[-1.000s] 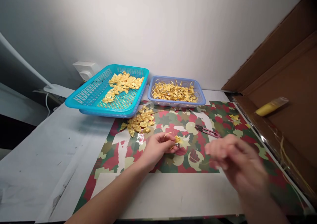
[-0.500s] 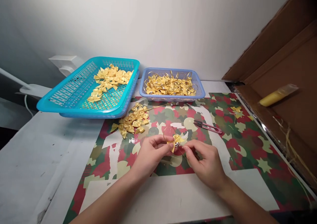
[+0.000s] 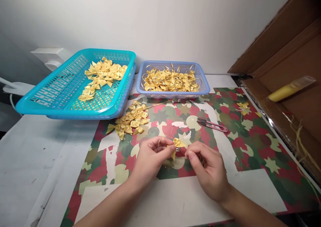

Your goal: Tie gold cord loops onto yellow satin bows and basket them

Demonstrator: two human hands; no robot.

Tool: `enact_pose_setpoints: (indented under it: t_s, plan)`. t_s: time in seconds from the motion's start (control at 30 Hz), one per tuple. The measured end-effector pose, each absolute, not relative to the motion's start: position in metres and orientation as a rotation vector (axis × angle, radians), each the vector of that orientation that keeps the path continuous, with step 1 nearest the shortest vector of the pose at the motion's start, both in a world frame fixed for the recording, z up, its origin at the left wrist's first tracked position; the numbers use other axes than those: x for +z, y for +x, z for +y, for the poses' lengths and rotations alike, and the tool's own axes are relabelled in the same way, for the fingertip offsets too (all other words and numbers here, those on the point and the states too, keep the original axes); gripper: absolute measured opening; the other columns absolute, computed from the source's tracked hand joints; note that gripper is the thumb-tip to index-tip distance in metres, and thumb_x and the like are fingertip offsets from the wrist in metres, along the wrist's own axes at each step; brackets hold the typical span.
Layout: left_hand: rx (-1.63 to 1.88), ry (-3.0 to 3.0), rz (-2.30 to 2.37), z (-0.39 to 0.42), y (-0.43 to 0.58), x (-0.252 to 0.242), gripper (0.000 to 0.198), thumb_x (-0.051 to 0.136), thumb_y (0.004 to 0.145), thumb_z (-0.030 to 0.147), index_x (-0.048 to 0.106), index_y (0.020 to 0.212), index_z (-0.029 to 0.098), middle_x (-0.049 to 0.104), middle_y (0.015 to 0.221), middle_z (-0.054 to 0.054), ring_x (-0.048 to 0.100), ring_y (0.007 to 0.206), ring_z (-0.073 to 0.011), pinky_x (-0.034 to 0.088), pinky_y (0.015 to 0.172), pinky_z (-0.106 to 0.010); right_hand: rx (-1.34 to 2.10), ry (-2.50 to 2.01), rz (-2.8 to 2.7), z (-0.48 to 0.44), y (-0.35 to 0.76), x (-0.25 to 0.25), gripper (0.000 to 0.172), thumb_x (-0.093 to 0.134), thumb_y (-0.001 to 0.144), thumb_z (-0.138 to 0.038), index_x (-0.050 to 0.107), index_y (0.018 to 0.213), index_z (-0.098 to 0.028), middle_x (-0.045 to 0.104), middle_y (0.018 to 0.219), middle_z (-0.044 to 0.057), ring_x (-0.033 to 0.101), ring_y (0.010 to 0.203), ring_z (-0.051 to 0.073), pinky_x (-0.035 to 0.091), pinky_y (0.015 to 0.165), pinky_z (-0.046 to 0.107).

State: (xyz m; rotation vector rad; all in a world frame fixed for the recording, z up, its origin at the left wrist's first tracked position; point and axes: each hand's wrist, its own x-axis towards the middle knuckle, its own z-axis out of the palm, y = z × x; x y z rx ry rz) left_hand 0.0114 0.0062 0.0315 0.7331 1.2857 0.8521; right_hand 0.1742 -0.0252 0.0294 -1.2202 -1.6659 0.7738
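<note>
Between thumb and fingers, my left hand pinches a yellow ribbon bow. A small silver bell sits against the bow, and a loop of gold cord rises behind my left fingers. Just to the right, my right hand is closed in a pinch on a thin strand that runs toward the bell; its full length is hard to see. Beyond my left hand lies a pile of loose yellow bows. Pink thread snips rest on the mat past my right hand.
A turquoise basket with yellow bows stands back left. Behind the mat, a blue-purple basket holds bows with gold loops. Gold cord and bells lie before it. At right are a cardboard wall and a yellow tube.
The gold loop has tipped left and lower behind my left fingers. The bow has turned slightly. My view has shifted a little, and both hands keep their pinches.
</note>
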Motion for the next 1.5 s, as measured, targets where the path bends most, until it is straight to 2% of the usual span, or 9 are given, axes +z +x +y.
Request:
enact_pose_setpoints:
  t_s: [0.17, 0.33, 0.63, 0.8, 1.03, 1.2, 1.37, 1.5]
  plan:
    - [0.867, 0.655, 1.263, 0.0061, 0.0114, 0.0316, 0.019, 0.082, 0.057, 0.024, 0.069, 0.069, 0.015, 0.069, 0.062, 0.0, 0.061, 0.055, -0.0096, 0.05, 0.052, -0.017, 0.662, -1.229, -1.752, -0.0265, 0.1685, 0.0263, 0.02, 0.047, 0.086, -0.01, 0.05, 0.068, -0.02, 0.049, 0.058, -0.003, 0.044, 0.05, 0.01, 0.036, 0.046, 0.022]
    - [0.834, 0.649, 1.261, 0.0041, 0.0101, 0.0287, 0.018, 0.08, 0.063, 0.026, 0.07, 0.073, 0.016, 0.071, 0.066, -0.001, 0.062, 0.056, -0.0097, 0.051, 0.054, -0.017, 0.613, -1.306, -1.771, -0.0268, 0.1692, 0.0232, 0.021, 0.046, 0.086, -0.01, 0.05, 0.068, -0.02, 0.051, 0.056, -0.003, 0.039, 0.046, 0.009, 0.033, 0.042, 0.021]
    - [0.856, 0.625, 1.236, 0.0029, 0.0107, 0.0297, 0.011, 0.078, 0.063, 0.022, 0.073, 0.071, 0.017, 0.071, 0.068, 0.0, 0.063, 0.059, -0.0085, 0.053, 0.058, -0.015, 0.597, -1.316, -1.768, -0.0255, 0.169, 0.0243, 0.023, 0.046, 0.085, -0.009, 0.048, 0.065, -0.02, 0.045, 0.053, -0.004, 0.035, 0.045, 0.008, 0.03, 0.041, 0.021]
    - [0.843, 0.639, 1.238, 0.0024, 0.0102, 0.0314, 0.014, 0.079, 0.061, 0.021, 0.076, 0.073, 0.016, 0.072, 0.067, -0.001, 0.064, 0.058, -0.0084, 0.052, 0.056, -0.014, 0.646, -1.341, -1.755, -0.0264, 0.1708, 0.024, 0.024, 0.048, 0.084, -0.01, 0.046, 0.062, -0.02, 0.038, 0.051, -0.005, 0.033, 0.045, 0.008, 0.029, 0.041, 0.021]
    - [0.834, 0.703, 1.241, 0.0013, 0.0125, 0.0308, 0.027, 0.083, 0.054, 0.016, 0.075, 0.08, 0.015, 0.075, 0.07, -0.003, 0.069, 0.064, -0.0145, 0.056, 0.058, -0.02, 0.675, -1.353, -1.758, -0.0255, 0.1713, 0.026, 0.024, 0.048, 0.083, -0.011, 0.045, 0.061, -0.02, 0.037, 0.051, -0.006, 0.034, 0.044, 0.007, 0.029, 0.042, 0.02]
    - [0.823, 0.744, 1.294, 0.0008, 0.0131, 0.03, 0.023, 0.08, 0.056, 0.017, 0.074, 0.078, 0.014, 0.074, 0.067, -0.004, 0.067, 0.06, -0.0152, 0.054, 0.05, -0.02, 0.679, -1.359, -1.764, -0.0262, 0.1713, 0.025, 0.023, 0.048, 0.082, -0.01, 0.045, 0.061, -0.019, 0.036, 0.051, -0.006, 0.034, 0.045, 0.007, 0.029, 0.043, 0.02]
    - [0.779, 0.769, 1.296, -0.0004, 0.012, 0.0319, 0.021, 0.077, 0.063, 0.02, 0.073, 0.082, 0.013, 0.074, 0.068, -0.003, 0.068, 0.061, -0.0134, 0.054, 0.054, -0.018, 0.647, -1.361, -1.777, -0.0275, 0.1718, 0.0232, 0.024, 0.048, 0.081, -0.008, 0.044, 0.06, -0.019, 0.033, 0.051, -0.007, 0.033, 0.045, 0.006, 0.028, 0.043, 0.019]
    - [0.766, 0.774, 1.283, -0.0004, 0.0116, 0.0316, 0.023, 0.078, 0.063, 0.018, 0.073, 0.085, 0.014, 0.076, 0.072, -0.004, 0.069, 0.064, -0.0133, 0.055, 0.057, -0.018, 0.644, -1.373, -1.774, -0.0271, 0.1719, 0.0225, 0.024, 0.049, 0.08, -0.008, 0.044, 0.06, -0.018, 0.033, 0.05, -0.007, 0.033, 0.044, 0.006, 0.028, 0.043, 0.018]
